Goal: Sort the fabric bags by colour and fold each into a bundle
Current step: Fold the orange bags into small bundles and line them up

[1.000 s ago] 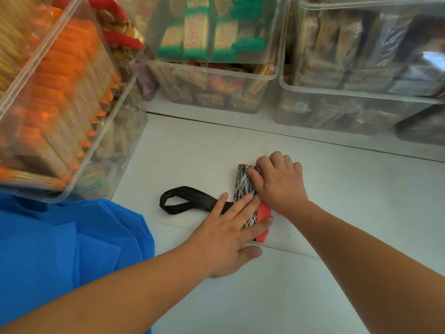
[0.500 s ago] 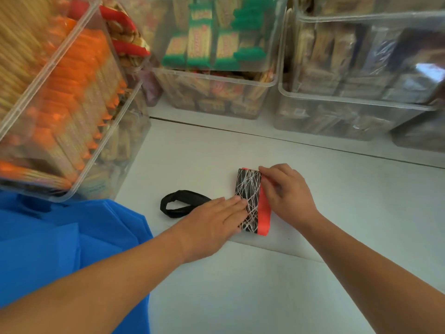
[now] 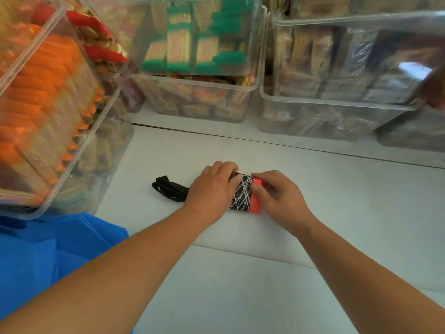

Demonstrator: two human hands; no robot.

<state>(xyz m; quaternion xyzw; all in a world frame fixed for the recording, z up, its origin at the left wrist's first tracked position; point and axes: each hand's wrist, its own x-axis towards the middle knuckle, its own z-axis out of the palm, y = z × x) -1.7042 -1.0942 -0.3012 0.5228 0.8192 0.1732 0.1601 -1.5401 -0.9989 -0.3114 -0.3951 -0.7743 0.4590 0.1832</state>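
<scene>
1. Bag [image 3: 242, 195], black with white scribbled lines and a red strip [image 3: 256, 201] along its right edge, lies folded into a small block on a white table [image 3: 349, 201], near the middle of the view.
2. Its black strap [image 3: 168, 189] trails out to the left, loose on the table and not tucked in.
3. Left hand [image 3: 212, 189] covers the left part of the bag. The fingers bend down over the far corner and grip the folded cloth, pinning it to the table.
4. Right hand [image 3: 280, 197] sits at the right edge. Thumb and forefinger pinch the cloth beside the red strip, and the other fingers are curled.
5. Blue fabric [image 3: 48, 256] lies heaped at the near left, well apart from the bag. It may be more bags waiting to be sorted, but that cannot be told.
6. Clear bins [image 3: 313, 112] packed with wrapped snacks stand along the far side and the left.
7. Step in hand, as a judgement: the last folds of this one bag, squeezing it into a tight bundle.
8. Next move, as a judgement: one hand needs to hold the folds down while the other brings the strap in, wrapping or tucking it. Thin cloth like this will likely spring open if both hands let go.
</scene>
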